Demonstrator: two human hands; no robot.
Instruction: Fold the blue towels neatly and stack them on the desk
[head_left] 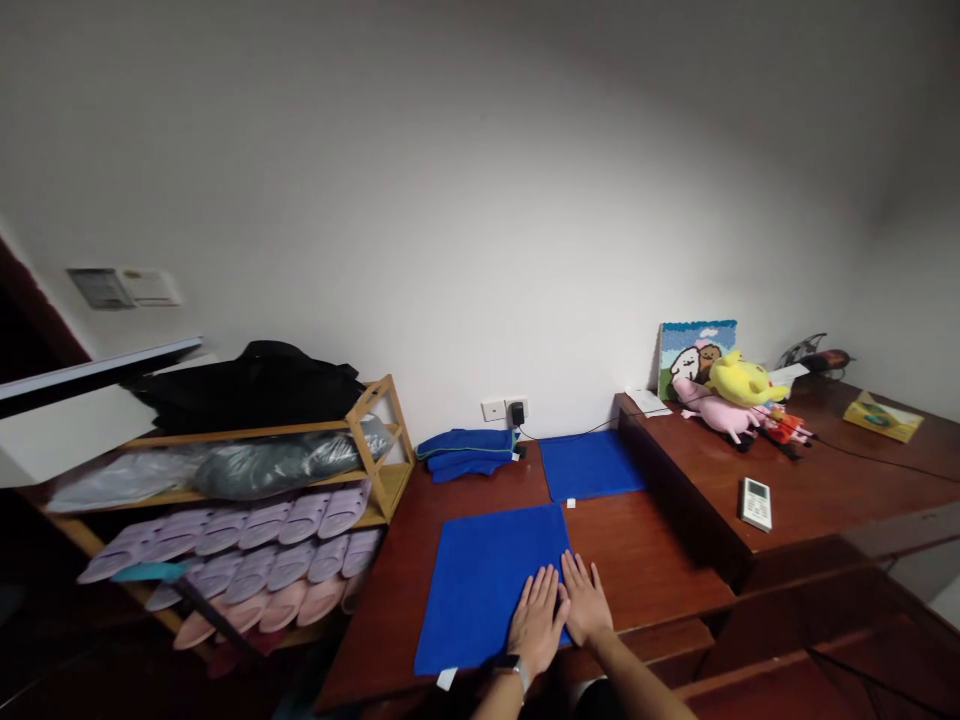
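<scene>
A blue cloth (480, 570) lies spread flat on the brown wooden table, a white tag at its front edge. My left hand (536, 615), with a watch on the wrist, rests flat on the cloth's right part, fingers stretched out. Beside it my right hand (585, 598) lies palm down at the cloth's right edge, fingers extended, its thumb side close to the left hand. Farther back lies a second blue cloth (592, 465), flat with a small white tag. To its left, another bundle of blue cloth (466, 453) with a green edge lies against the wall.
A shoe rack (386, 470) with several slippers (289, 520) and a black bag (259, 385) stands at left. On the higher wooden surface at right are a remote control (756, 504), plush toys (739, 380), a picture (694, 350) and a yellow tissue pack (883, 418). A plug (517, 412) sits in the wall socket.
</scene>
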